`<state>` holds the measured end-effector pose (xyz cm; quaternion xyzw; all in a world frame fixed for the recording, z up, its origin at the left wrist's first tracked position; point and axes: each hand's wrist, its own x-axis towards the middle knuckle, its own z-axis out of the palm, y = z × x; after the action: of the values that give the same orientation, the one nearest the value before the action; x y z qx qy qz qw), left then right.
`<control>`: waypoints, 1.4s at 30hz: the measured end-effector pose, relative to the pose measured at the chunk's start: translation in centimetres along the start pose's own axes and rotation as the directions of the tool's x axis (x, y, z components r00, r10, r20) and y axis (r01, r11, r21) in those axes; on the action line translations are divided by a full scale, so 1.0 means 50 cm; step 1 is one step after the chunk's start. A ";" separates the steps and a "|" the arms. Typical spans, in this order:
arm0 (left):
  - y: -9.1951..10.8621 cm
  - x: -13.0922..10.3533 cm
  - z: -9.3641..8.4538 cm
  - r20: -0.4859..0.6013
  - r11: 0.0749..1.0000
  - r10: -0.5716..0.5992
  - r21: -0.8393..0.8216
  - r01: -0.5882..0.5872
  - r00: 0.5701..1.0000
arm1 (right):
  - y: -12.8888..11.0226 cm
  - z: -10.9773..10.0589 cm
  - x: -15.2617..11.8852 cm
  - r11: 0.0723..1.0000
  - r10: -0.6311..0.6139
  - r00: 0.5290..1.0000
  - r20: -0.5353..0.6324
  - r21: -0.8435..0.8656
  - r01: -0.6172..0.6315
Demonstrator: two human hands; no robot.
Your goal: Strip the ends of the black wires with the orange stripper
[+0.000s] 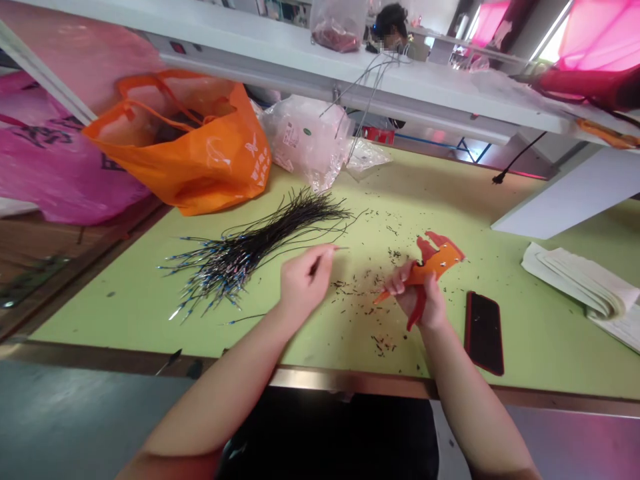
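Pinched in my left hand (305,280) is a thin wire (245,319); its short end pokes out past my fingertips, and its blue-tipped end lies on the table left of my wrist. My right hand (423,297) is wrapped around the handles of an orange and red wire stripper (440,261), whose jaw end points up and away from me. The stripper and the wire's end are apart. Left of my left hand lies a bundle of black wires (280,230), many with blue and metal tips. Small dark scraps (385,343) are scattered between and around my hands.
A phone (484,333) lies right of my right forearm, with folded papers (580,280) beyond it. An orange bag (200,157) and clear plastic bags (305,137) stand at the back left. A white shelf (425,80) crosses above the green table (115,313). Another person (391,27) is behind it.
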<state>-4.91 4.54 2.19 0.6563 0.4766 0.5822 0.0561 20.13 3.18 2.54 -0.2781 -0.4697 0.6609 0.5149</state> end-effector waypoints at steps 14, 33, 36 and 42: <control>0.035 -0.034 0.020 0.205 0.965 0.208 0.116 -0.234 0.956 | 0.070 0.008 0.003 0.924 0.141 0.989 -0.040 -0.353 -0.146; 0.008 -0.035 0.042 0.160 0.998 0.049 -0.054 -0.041 0.986 | 0.124 -0.032 0.026 0.718 0.142 0.988 -0.059 -0.681 -0.144; 0.001 -0.034 0.046 0.134 0.998 0.020 -0.066 -0.011 0.991 | 0.119 -0.029 0.025 0.732 0.063 0.997 -0.052 -0.676 -0.082; 0.003 -0.033 0.046 0.157 0.999 0.017 -0.041 -0.010 0.987 | 0.089 -0.017 0.021 0.822 -0.163 0.980 -0.110 -0.565 0.073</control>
<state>-2.72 4.43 0.38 0.7021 0.4545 0.5384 0.1027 18.65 4.31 -1.73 -0.4366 -0.6173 0.4382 0.4860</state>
